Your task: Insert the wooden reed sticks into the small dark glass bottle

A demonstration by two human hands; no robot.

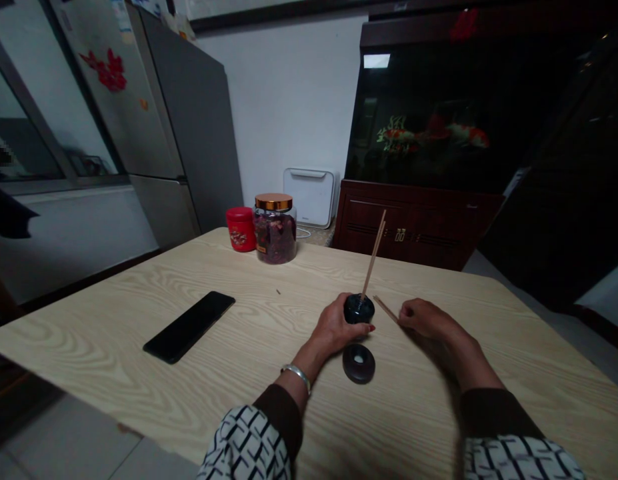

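Note:
My left hand (pixel 336 325) wraps around a small, dark, glossy jar (pixel 359 311) that stands on the table. Thin brown sticks (pixel 375 257) rise from the jar's top, leaning a little to the right. To the right, my right hand (pixel 425 319) is closed at the end of another thin brown stick (pixel 387 310), whose far tip points toward the jar. Just in front of the jar lies a round, dark disc (pixel 359 373) with a pale centre. My fingers hide part of the jar's side.
A black phone (pixel 189 327) lies on the wood-grain table (pixel 239 373) at left. Behind it stand a red tub (pixel 241 230) and a glass jar with a copper-coloured lid (pixel 275 230). A tiny brown bit (pixel 278 291) lies mid-table. Beyond are a fridge and a fish tank (pixel 429 120).

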